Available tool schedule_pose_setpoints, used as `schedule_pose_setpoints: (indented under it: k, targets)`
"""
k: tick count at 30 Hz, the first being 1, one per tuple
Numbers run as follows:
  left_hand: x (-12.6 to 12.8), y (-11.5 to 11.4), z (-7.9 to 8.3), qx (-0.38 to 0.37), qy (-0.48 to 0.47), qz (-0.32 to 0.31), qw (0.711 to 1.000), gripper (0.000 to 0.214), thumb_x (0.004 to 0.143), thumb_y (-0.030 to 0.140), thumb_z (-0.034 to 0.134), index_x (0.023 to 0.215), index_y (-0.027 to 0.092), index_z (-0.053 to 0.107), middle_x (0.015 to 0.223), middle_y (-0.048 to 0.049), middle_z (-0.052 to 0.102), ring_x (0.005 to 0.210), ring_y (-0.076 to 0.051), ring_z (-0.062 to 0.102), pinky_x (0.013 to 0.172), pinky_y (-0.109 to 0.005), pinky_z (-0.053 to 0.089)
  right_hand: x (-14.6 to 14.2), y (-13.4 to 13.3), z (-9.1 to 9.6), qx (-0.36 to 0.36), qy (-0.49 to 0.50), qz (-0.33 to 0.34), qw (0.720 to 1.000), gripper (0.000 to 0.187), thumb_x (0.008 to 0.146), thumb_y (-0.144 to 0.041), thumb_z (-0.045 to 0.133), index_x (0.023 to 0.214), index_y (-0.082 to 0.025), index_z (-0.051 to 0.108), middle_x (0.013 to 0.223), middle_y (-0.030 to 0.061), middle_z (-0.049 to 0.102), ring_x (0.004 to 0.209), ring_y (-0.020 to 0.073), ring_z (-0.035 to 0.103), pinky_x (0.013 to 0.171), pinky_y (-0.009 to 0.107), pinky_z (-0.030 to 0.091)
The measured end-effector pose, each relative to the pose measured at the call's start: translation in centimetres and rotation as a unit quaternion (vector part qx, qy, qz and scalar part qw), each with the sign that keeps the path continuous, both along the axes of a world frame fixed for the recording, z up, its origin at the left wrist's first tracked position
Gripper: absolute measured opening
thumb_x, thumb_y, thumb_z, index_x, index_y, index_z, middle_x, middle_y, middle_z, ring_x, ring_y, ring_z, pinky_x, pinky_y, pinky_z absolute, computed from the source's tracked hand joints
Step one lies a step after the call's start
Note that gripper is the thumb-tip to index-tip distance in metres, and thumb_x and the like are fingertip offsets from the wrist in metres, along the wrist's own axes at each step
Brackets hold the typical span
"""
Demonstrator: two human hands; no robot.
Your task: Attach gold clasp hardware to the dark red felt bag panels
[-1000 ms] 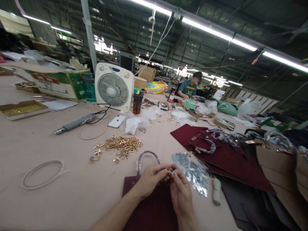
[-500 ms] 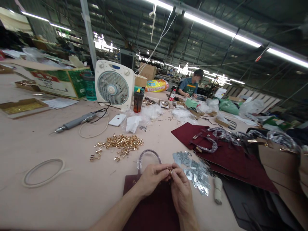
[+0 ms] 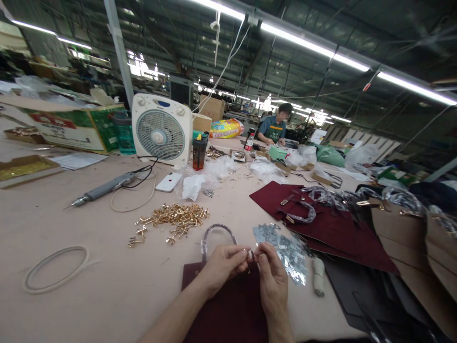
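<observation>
Your left hand and right hand are raised together over the table, and the grip of each is clenched, thumb and fingertips pinching a small metal fitting between them; it is too small to make out its shape. The fitting sits just above a burgundy leather bag panel lying flat under your forearms, with a plastic-wrapped loop handle rising from its top edge, just past your left hand. Just right of your fingers lies a scattered heap of silver metal plates, and to the left of the handle a pile of gold bag hardware spreads across the table. Beside the silver plates is a white roll, and past it burgundy bags with gold fittings lie flat, their handles wrapped in plastic. Farther left you have a coil of white cord, and beyond it an electric screwdriver near a white phone. A box fan stands farther along, and a co-worker in a green apron sits at the far end of the table.
</observation>
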State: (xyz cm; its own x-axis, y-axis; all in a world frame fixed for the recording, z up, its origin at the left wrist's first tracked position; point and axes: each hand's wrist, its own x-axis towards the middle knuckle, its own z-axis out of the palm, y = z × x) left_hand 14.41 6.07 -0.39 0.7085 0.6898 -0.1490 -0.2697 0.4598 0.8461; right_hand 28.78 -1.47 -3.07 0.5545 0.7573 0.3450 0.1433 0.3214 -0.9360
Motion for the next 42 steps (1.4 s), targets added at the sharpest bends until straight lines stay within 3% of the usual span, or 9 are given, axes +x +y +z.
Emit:
schedule_pose_setpoints:
  k: [5,13,21,25,28,31,36,42]
  targets:
    - [-0.2,-0.1,0.4,0.002,-0.003,-0.011,1.000,0.057,0.075,0.060,0.086,0.104,0.012,0.080,0.067,0.0011,0.060,0.054,-0.004,0.043,0.050,-0.017,0.024,-0.8,0.0,1.1,0.010,-0.137,0.022,0.990,0.021,0.100,-0.037,0.067,0.112,-0.028,0.082,0.111,0.0081,0.071,0.109,0.0254,0.064,0.094,0.038,0.053]
    - [0.0,0.1,0.0,0.005,-0.006,0.009,1.000,0.059,0.078,0.070,0.078,0.079,0.011,0.073,0.058,0.0023,0.057,0.045,-0.003,0.038,0.045,-0.020,0.017,-0.8,0.1,0.5,-0.001,-0.141,0.015,0.990,0.025,0.100,-0.040,0.066,0.116,-0.028,0.081,0.116,0.0089,0.073,0.113,0.0272,0.066,0.096,0.041,0.056]
    - [0.3,0.3,-0.9,0.007,0.014,0.030,0.999,0.063,0.075,0.073,0.077,0.074,0.011,0.070,0.054,0.0037,0.054,0.042,-0.003,0.035,0.042,-0.021,0.016,-1.2,0.3,0.5,-0.005,-0.183,0.003,0.983,0.021,0.100,-0.039,0.066,0.108,-0.028,0.082,0.109,0.0092,0.075,0.104,0.0273,0.068,0.095,0.042,0.055]
    - [0.3,0.2,-0.8,0.010,0.006,0.042,0.999,0.056,0.075,0.067,0.082,0.080,0.011,0.072,0.058,0.0030,0.058,0.044,-0.003,0.039,0.042,-0.018,0.020,-1.1,0.1,0.7,-0.020,-0.165,0.010,0.986,0.023,0.097,-0.044,0.069,0.104,-0.027,0.083,0.107,0.0093,0.076,0.101,0.0272,0.069,0.093,0.040,0.055]
    - [0.2,0.1,-0.5,0.017,0.010,0.074,0.997,0.056,0.075,0.061,0.085,0.101,0.012,0.075,0.069,0.0001,0.067,0.050,-0.004,0.047,0.044,-0.016,0.028,-0.8,0.0,0.5,-0.062,-0.090,-0.003,0.994,0.036,0.098,-0.051,0.067,0.119,-0.025,0.080,0.118,0.0102,0.076,0.111,0.0285,0.069,0.097,0.042,0.055]
    - [0.3,0.1,-0.2,0.037,0.027,0.113,0.993,0.063,0.070,0.060,0.089,0.109,0.013,0.074,0.072,-0.0018,0.070,0.054,-0.007,0.054,0.047,-0.017,0.037,-0.5,0.0,0.5,-0.087,-0.033,-0.006,0.996,0.045,0.098,-0.056,0.064,0.125,-0.023,0.078,0.113,0.0099,0.078,0.105,0.0283,0.071,0.092,0.041,0.058]
    - [0.4,-0.1,0.1,0.107,0.009,0.119,0.987,0.057,0.068,0.057,0.090,0.100,0.012,0.077,0.071,-0.0036,0.071,0.058,-0.012,0.060,0.053,-0.023,0.049,-0.6,0.1,1.3,-0.071,-0.058,0.017,0.996,0.034,0.095,-0.052,0.071,0.109,-0.024,0.084,0.110,0.0086,0.078,0.105,0.0293,0.070,0.088,0.038,0.057]
    - [0.3,-0.4,-0.3,0.143,0.033,0.138,0.980,0.058,0.072,0.058,0.086,0.105,0.011,0.079,0.064,-0.0014,0.068,0.053,-0.012,0.059,0.053,-0.024,0.050,-1.3,0.1,1.3,-0.022,-0.134,-0.012,0.991,0.023,0.097,-0.045,0.070,0.101,-0.026,0.083,0.100,0.0071,0.076,0.095,0.0256,0.069,0.085,0.035,0.055]
